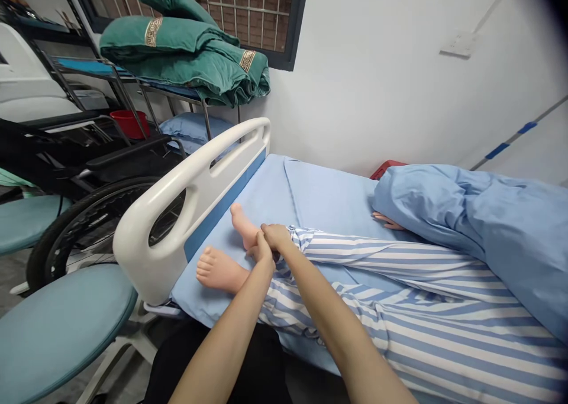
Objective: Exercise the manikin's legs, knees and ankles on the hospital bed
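A manikin in blue-and-white striped trousers (pixel 399 256) lies on the bed, its smooth feet bare. My left hand (pixel 261 249) and my right hand (pixel 276 236) are side by side, closed around the ankle of the far leg, just at the trouser cuff. That leg's foot (pixel 243 223) points up and toward the footboard. Closer to me, the near foot (pixel 219 269) rests on the sheet under my left forearm. Part of the held ankle is hidden behind my fingers.
A white footboard (pixel 153 206) borders the bed on the left. Beyond it stand a wheelchair (pixel 102 215) and a round teal stool (pixel 66 333). Green quilts (pixel 190 49) are piled by the window. A blue quilt (pixel 501 215) covers the manikin's upper part; a hand (pixel 388 219) shows beneath.
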Motion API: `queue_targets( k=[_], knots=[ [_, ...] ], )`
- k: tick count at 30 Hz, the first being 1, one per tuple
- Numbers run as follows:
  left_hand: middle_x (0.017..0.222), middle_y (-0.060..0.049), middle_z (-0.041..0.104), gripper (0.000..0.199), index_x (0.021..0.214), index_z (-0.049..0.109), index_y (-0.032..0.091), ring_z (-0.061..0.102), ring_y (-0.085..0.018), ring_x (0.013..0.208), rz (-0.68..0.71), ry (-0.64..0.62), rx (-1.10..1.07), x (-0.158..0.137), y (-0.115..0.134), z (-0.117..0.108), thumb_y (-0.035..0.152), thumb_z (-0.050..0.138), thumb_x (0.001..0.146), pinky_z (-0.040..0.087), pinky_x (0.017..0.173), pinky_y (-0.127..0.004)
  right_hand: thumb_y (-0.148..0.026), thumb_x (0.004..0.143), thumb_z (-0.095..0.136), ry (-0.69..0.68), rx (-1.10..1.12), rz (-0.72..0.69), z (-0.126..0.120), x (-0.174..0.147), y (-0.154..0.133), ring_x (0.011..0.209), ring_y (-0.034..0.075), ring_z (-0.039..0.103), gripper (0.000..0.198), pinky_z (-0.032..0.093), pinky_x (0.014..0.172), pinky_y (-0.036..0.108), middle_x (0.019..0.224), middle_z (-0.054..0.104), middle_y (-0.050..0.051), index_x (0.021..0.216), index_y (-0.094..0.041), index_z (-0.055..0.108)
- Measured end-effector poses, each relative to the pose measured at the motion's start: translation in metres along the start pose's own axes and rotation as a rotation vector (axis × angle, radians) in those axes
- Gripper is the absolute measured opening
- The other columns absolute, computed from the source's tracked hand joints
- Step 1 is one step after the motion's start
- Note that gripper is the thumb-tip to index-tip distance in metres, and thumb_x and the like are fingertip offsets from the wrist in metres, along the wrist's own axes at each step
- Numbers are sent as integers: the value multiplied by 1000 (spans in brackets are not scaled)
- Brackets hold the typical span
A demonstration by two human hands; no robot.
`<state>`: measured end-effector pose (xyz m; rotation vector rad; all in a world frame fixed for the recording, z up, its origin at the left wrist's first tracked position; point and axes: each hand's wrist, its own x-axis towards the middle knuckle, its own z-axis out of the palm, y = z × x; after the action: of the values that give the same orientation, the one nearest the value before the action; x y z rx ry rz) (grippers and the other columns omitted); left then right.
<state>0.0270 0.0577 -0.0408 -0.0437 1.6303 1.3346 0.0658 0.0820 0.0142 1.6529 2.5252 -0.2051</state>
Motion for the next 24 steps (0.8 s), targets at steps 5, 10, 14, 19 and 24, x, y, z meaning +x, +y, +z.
queue_targets(
  k=[5, 10, 14, 19, 24],
  knots=[
    [84, -6, 49, 52, 96, 27, 20, 56, -24, 73, -54, 84, 18, -14, 8, -3, 49, 54, 62, 45, 58, -34, -25, 83, 39, 136, -52, 73, 7, -14, -12, 90, 21, 55, 21, 40, 74, 33, 97, 58, 13, 101, -15, 47],
    [82, -6, 51, 53, 100, 25, 20, 57, -23, 69, -85, 80, -38, -19, 12, -2, 41, 55, 62, 46, 56, -32, -24, 84, 38, 159, -51, 117, 6, -17, -16, 94, 20, 54, 22, 38, 78, 34, 100, 56, 15, 101, -15, 48],
    [88, -9, 51, 55, 98, 29, 18, 57, -25, 73, -61, 41, 0, -25, 15, -7, 46, 57, 60, 46, 55, -33, -26, 83, 39, 45, 5, 118, 0, -9, -12, 88, 20, 58, 25, 41, 72, 31, 96, 60, 14, 102, -16, 52],
    [90, -9, 52, 50, 98, 28, 19, 57, -21, 72, -35, -22, -36, -27, 15, -9, 44, 55, 64, 45, 55, -30, -28, 77, 44, -91, 56, 92, -4, 10, -5, 84, 22, 60, 25, 44, 66, 30, 95, 62, 13, 92, -17, 60],
    [88, -9, 51, 44, 98, 29, 17, 57, -20, 70, 4, -117, -73, -18, 8, -5, 43, 48, 69, 45, 52, -29, -34, 66, 56, -214, 112, 25, -6, 24, 3, 79, 21, 62, 29, 46, 64, 28, 90, 65, 11, 88, -17, 64]
  ],
)
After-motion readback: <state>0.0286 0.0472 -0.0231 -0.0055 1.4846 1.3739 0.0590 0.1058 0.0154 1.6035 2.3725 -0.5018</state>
